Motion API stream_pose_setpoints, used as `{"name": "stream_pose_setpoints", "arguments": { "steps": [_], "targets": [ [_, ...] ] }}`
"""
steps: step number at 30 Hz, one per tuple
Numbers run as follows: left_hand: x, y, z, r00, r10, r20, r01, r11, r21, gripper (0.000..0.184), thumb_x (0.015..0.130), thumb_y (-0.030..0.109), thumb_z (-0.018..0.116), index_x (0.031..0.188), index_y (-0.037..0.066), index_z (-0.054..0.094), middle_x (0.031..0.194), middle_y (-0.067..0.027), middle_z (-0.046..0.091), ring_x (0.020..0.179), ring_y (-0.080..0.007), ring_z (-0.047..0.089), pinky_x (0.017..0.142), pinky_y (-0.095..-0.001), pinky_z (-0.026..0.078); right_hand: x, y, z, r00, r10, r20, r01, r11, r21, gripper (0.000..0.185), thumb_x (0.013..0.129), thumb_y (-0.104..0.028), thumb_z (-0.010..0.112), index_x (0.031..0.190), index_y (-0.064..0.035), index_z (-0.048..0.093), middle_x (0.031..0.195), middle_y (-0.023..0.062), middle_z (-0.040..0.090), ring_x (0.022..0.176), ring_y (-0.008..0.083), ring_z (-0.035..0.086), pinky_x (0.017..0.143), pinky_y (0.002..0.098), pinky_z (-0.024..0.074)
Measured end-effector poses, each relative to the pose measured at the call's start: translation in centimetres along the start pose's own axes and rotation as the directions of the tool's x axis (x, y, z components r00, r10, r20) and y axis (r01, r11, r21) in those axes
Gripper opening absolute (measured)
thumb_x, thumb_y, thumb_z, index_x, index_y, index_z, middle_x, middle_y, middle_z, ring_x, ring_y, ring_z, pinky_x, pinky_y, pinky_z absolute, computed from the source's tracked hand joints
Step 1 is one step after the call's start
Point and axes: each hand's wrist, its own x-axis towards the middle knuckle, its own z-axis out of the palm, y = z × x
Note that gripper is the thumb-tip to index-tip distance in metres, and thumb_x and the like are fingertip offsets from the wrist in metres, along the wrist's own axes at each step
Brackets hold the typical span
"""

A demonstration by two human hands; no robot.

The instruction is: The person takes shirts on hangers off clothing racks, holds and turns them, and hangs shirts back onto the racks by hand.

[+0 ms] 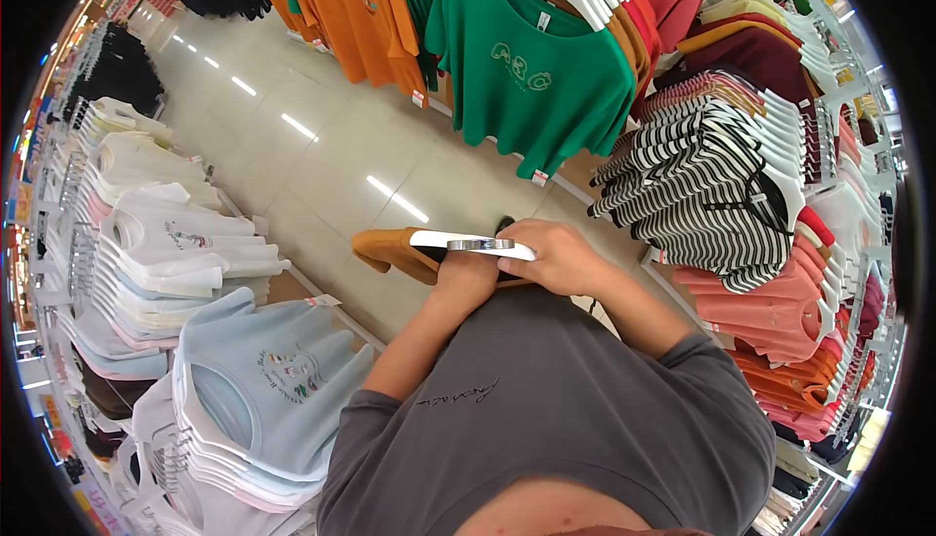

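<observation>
A white hanger (429,239) with a metal hook is held in front of the grey T-shirt I wear, and a mustard-brown garment (383,246) hangs from it. My right hand (554,255) is closed round the hanger's right end. Just under the hanger, my left hand (466,277) reaches in at the garment's neck opening; its fingers are hidden behind the hanger and cloth.
Light blue shirts (283,370) and white shirts (185,234) hang on the left rack. Ahead are a green shirt (526,68) and orange shirts (351,14). Striped shirts (697,185) and coral shirts (770,312) hang at right. A tiled aisle (322,175) runs between the racks.
</observation>
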Motion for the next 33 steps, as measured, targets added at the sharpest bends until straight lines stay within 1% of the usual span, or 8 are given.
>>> {"name": "stream_pose_setpoints", "arguments": {
  "steps": [6,16,18,19,21,26,28,33],
  "targets": [
    [5.0,-2.0,-1.3,0.997,0.075,-0.018,-0.072,0.989,0.128,0.012,0.079,0.008,0.055,0.083,0.003,0.065,0.079,-0.0146,0.065,0.071,-0.0313,0.065,0.064,-0.0438,0.051,3.7,2.1,-3.3,1.0,0.004,0.022,-0.005,0.999,0.035,0.027,0.083,-0.017,0.07,0.105,-0.0021,0.067,0.105,0.0135,0.067,0.098,0.0304,0.063,0.085,0.0372,0.0496],
    [15.8,1.4,-14.1,0.97,0.069,0.233,-0.044,0.993,-0.113,0.015,0.088,0.01,0.053,0.088,-0.001,0.064,0.088,-0.0181,0.067,0.083,-0.0333,0.065,0.072,-0.0433,0.051,6.8,8.6,-10.3,0.98,0.001,-0.197,0.031,0.987,0.16,0.026,0.085,-0.028,0.066,0.094,-0.0037,0.068,0.092,0.0132,0.066,0.088,0.033,0.062,0.077,0.0413,0.047],
    [17.3,0.7,-16.5,0.969,0.111,0.22,0.02,0.856,-0.517,0.023,0.094,0.016,0.054,0.101,-0.004,0.062,0.091,-0.0153,0.069,0.084,-0.0267,0.066,0.074,-0.0375,0.051,6.7,10.2,-11.2,0.978,0.034,-0.205,-0.001,0.987,0.16,0.027,0.086,-0.029,0.066,0.094,-0.004,0.068,0.093,0.0119,0.066,0.089,0.0324,0.062,0.078,0.0403,0.0469],
    [18.2,0.2,-17.5,0.962,0.13,0.239,0.011,0.858,-0.513,0.023,0.094,0.016,0.054,0.101,-0.004,0.062,0.091,-0.0153,0.069,0.084,-0.0267,0.066,0.074,-0.0375,0.051,6.5,10.6,-11.7,0.973,0.05,-0.226,-0.011,0.985,0.173,0.027,0.086,-0.029,0.066,0.094,-0.004,0.068,0.093,0.0119,0.066,0.089,0.0324,0.062,0.078,0.0403,0.0469],
    [20.0,-0.8,-19.0,0.992,-0.004,0.126,0.105,0.58,-0.808,0.022,0.095,0.015,0.055,0.104,-0.004,0.064,0.093,-0.0117,0.069,0.084,-0.0206,0.064,0.081,-0.0331,0.051,6.1,11.3,-12.5,0.969,0.133,-0.209,-0.085,0.971,0.223,0.027,0.086,-0.03,0.065,0.094,-0.0045,0.069,0.094,0.0104,0.065,0.091,0.0317,0.062,0.079,0.0404,0.0464],
    [29.0,-3.0,-17.1,0.99,-0.141,-0.012,0.055,0.457,-0.888,0.028,0.097,0.016,0.054,0.116,-0.002,0.06,0.102,-0.013,0.067,0.089,-0.0203,0.062,0.082,-0.034,0.051,5.6,13.3,-12.4,0.947,0.195,-0.255,-0.141,0.966,0.215,0.029,0.086,-0.033,0.065,0.095,-0.0049,0.069,0.095,0.0093,0.066,0.092,0.0316,0.062,0.082,0.0414,0.0461],
    [31.9,-2.4,-16.2,0.977,-0.185,0.109,0.144,0.191,-0.971,0.037,0.098,0.021,0.053,0.127,-0.001,0.052,0.115,-0.0147,0.063,0.091,-0.0216,0.063,0.082,-0.035,0.051,5.1,13.3,-12.1,0.935,0.22,-0.279,-0.166,0.965,0.203,0.03,0.086,-0.033,0.065,0.095,-0.0048,0.069,0.096,0.0092,0.066,0.092,0.0316,0.062,0.083,0.0414,0.0461],
    [37.4,-3.1,-13.5,0.973,0.021,0.23,0.23,-0.02,-0.973,0.041,0.1,0.032,0.049,0.127,0.001,0.051,0.121,-0.0157,0.059,0.099,-0.0245,0.061,0.086,-0.0375,0.051,3.5,12.5,-12.2,0.893,0.282,-0.35,-0.243,0.958,0.152,0.032,0.086,-0.033,0.064,0.101,-0.0047,0.07,0.107,0.0108,0.066,0.097,0.0327,0.062,0.087,0.0403,0.047]
  ]
}}
